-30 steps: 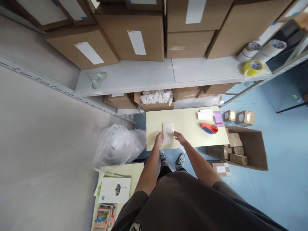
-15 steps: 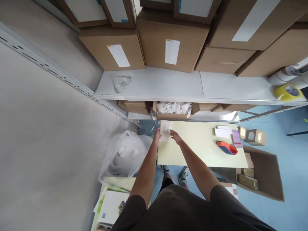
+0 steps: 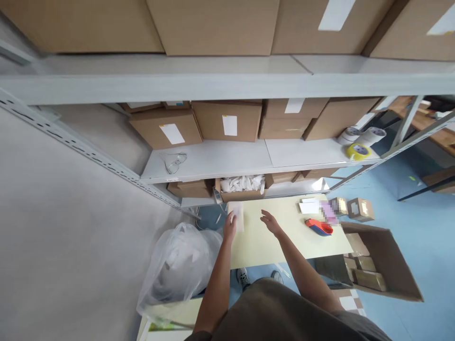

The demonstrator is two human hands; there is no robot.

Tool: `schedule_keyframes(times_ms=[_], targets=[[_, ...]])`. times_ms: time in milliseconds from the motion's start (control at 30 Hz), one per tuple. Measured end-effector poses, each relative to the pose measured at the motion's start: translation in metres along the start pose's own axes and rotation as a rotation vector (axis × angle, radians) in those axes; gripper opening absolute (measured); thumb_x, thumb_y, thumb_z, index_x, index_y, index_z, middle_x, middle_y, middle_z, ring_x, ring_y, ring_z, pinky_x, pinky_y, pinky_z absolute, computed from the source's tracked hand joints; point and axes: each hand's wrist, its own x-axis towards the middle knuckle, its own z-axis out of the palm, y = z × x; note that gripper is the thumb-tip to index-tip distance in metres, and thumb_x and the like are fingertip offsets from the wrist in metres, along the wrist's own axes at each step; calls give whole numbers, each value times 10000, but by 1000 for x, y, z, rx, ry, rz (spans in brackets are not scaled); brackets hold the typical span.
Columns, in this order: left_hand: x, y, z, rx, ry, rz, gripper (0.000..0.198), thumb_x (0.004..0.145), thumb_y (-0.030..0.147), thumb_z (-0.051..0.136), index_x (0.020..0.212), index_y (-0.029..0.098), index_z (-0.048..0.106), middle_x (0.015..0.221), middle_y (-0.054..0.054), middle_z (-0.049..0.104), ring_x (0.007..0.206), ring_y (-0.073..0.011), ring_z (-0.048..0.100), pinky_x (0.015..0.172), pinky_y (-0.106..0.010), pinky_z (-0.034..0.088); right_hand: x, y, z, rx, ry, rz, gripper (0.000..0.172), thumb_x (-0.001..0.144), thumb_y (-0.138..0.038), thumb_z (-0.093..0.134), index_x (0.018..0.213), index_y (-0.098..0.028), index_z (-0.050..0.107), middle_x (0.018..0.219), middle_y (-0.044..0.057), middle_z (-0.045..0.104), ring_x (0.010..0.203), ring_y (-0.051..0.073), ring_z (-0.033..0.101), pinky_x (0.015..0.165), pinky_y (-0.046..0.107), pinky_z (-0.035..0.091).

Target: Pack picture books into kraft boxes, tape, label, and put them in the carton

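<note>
A flat, pale, whitish-pink packet point(image 3: 239, 219) lies at the left end of the cream table point(image 3: 284, 246); its exact kind is too blurred to make out. My left hand point(image 3: 230, 226) is at the packet's left edge, fingers bent and closed on it. To the right, my right hand point(image 3: 271, 222) hovers above the tabletop, fingers apart and holding nothing. Farther right on the table are a red and blue tape dispenser point(image 3: 319, 227) and some white cards point(image 3: 309, 206).
Shelving with cardboard boxes point(image 3: 227, 124) rises behind the table. Glasses point(image 3: 175, 163) and tape rolls point(image 3: 358, 151) rest on one shelf, above an open box of white material point(image 3: 243, 183). A clear bag point(image 3: 181, 265) stands left; a large open carton point(image 3: 387, 255) sits right.
My right hand has moved away from the packet to the right. My left hand has come onto the packet's left edge. The view has tilted up, showing a higher shelf.
</note>
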Motion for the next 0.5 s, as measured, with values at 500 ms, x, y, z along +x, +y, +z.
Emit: schedule_keyframes(times_ms=[500], targets=[[-157,46,14,73,293,174,685,944,561,678,1540,238,579,1687,-129,469,1612,-301,357,1320,-455,285,-47,-59,-28,-97,-319,-362,645,849,-567,738,1454,-353,668,1565,80,606,1449,375,559,1135,551,511]])
